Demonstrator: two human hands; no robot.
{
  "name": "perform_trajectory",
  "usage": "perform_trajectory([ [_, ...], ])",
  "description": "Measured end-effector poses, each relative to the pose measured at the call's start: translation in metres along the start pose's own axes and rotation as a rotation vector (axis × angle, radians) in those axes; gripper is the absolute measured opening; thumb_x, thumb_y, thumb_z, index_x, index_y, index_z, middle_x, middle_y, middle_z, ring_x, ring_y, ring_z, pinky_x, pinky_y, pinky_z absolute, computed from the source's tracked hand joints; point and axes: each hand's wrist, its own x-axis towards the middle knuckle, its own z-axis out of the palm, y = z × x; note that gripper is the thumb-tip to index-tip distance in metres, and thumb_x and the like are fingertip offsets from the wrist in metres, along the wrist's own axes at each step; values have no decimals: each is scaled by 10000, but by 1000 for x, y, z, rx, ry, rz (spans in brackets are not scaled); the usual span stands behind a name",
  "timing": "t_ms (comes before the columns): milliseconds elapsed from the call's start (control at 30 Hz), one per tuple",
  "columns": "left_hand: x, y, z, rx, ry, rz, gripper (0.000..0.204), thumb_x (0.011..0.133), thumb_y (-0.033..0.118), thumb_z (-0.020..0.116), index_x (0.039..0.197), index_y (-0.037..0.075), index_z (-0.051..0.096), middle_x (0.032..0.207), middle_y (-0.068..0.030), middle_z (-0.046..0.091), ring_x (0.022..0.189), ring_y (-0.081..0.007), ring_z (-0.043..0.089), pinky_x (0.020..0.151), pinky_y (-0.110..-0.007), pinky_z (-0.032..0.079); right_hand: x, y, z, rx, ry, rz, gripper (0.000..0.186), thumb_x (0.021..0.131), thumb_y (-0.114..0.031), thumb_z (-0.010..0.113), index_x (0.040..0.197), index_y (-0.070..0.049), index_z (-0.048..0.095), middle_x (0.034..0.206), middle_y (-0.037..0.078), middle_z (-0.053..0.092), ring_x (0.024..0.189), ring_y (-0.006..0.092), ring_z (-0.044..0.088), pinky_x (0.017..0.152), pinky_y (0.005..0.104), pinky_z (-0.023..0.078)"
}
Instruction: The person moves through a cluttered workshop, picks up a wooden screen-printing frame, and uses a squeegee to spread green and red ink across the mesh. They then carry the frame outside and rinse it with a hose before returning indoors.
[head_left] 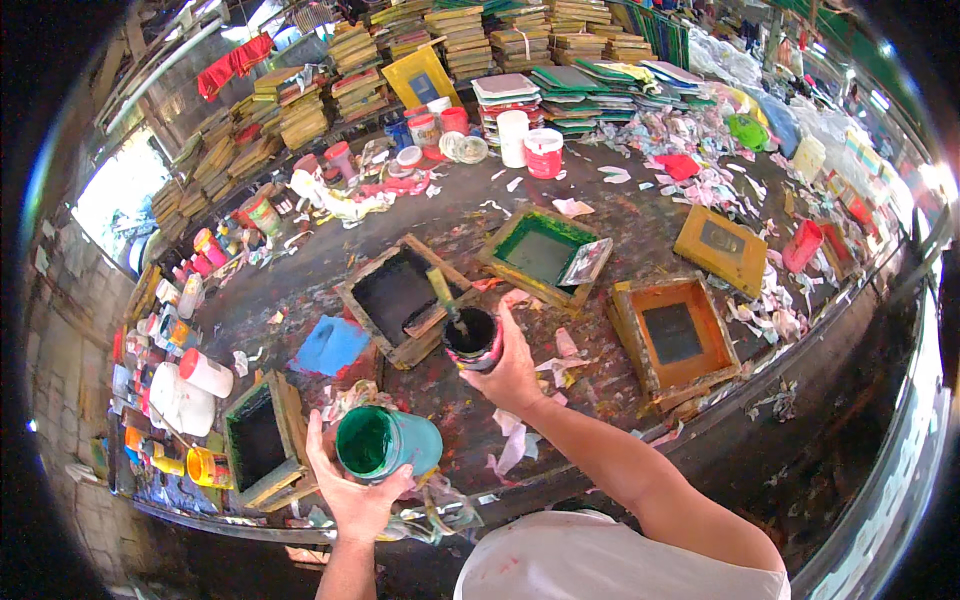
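Near the table's front edge, a translucent jar [415, 445] with green paint inside leans with its mouth toward the left. My left hand [355, 500] is curved round it, fingers on the left side and thumb at the underside. Farther forward, my right hand [512, 365] grips a dark-mouthed tub [480, 358] from its right side. A paint-stained stick [443, 290] stands up out of that tub. Just behind the tub sits a wooden screen frame [365, 255] with a dark mesh. A blue cloth or sheet [332, 345] lies behind the green jar.
More frames lie around: a green one [510, 225], an orange one [720, 360], a yellow one [745, 255] and a dark one [285, 425] at left. Paint containers [205, 372] crowd the left edge. Scraps [690, 190] litter the right, and stacked frames [460, 45] line the back.
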Motion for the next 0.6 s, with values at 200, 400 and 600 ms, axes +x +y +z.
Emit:
perform_trajectory([
  [200, 5, -21, 43, 169, 8, 102, 1399, 637, 142, 1053, 1747, 4, 214, 1620, -174, 434, 1466, -301, 521, 1263, -474, 437, 15, -1, -63, 205, -91, -139, 1302, 714, -196, 1016, 1739, 23, 243, 1604, 267, 520, 1510, 399, 528, 1280, 482, 409],
  [400, 33, -45, 77, 247, 43, 64, 1422, 611, -16, 1016, 1769, 50, 193, 1544, -161, 487, 1432, -311, 522, 1283, -459, 407, 125, 3, -133, 258, 122, -102, 1306, 704, -132, 996, 1738, 59, 222, 1742, 234, 403, 1606, 318, 430, 1350, 413, 324],
  [600, 39, -70, 99, 321, -12, -17, 1459, 661, -11, 1006, 1781, 56, 75, 1550, -192, 477, 1447, -326, 522, 1260, -459, 422, 212, 70, -249, 56, 414, -33, 1317, 686, -18, 975, 1762, -71, 217, 1617, 190, 506, 1471, 321, 547, 1270, 425, 426],
])
